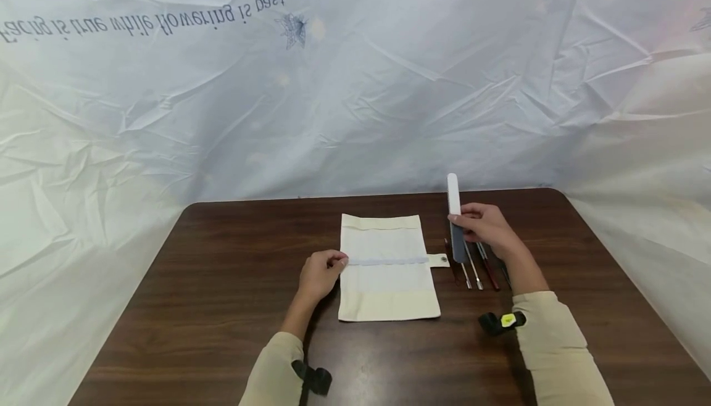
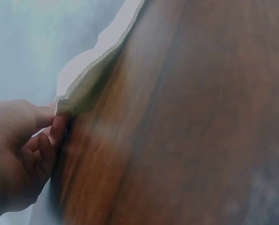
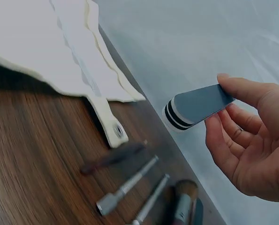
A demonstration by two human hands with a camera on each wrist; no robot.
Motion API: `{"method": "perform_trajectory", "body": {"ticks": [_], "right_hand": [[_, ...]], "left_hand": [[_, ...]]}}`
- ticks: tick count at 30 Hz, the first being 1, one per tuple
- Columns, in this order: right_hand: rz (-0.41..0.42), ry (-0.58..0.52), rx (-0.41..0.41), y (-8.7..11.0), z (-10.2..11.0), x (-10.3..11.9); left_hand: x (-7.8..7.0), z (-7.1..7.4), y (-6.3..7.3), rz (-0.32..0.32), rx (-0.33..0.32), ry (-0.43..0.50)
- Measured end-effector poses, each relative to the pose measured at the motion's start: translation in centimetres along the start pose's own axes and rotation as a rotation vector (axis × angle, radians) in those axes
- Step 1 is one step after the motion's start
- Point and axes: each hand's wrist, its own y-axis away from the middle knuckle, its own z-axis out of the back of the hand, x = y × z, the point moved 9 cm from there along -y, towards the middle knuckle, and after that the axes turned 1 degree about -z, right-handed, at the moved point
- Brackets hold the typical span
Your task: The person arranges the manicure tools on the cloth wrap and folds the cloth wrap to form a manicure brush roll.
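My left hand [image 1: 320,275] pinches the left edge of a cream cloth tool pouch [image 1: 389,304] that lies unrolled on the table. In the left wrist view, thumb and fingers [image 2: 57,129] grip the pouch's edge, which is lifted slightly off the wood. A thick nail file [image 1: 454,196], white on its upper part and grey-blue below, is held upright by my right hand [image 1: 487,227]. The right wrist view shows the nail file [image 3: 200,103] pinched between thumb and fingers, its banded black and white end pointing toward the pouch. It is held above several slim tools.
Beside the pouch's snap strap [image 1: 439,260] lie metal-ended tools [image 1: 473,267], a red-handled tool [image 1: 489,270] and a brush [image 3: 184,197]. A dark wooden table [image 1: 233,332] carries everything. White printed sheeting [image 1: 333,85] hangs behind and at both sides.
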Motion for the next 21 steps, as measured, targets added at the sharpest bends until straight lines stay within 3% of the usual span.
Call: {"method": "perform_trajectory", "body": {"ticks": [11, 21], "right_hand": [[0.032, -0.132, -0.001, -1.5, -4.1, 1.5], [0.062, -0.165, 0.094, -2.8, -10.3, 1.8]], "left_hand": [[0.2, 0.1, 0.0, 0.02, -0.002, -0.027], [-0.1, 0.1, -0.1, 0.018, -0.011, -0.021]]}}
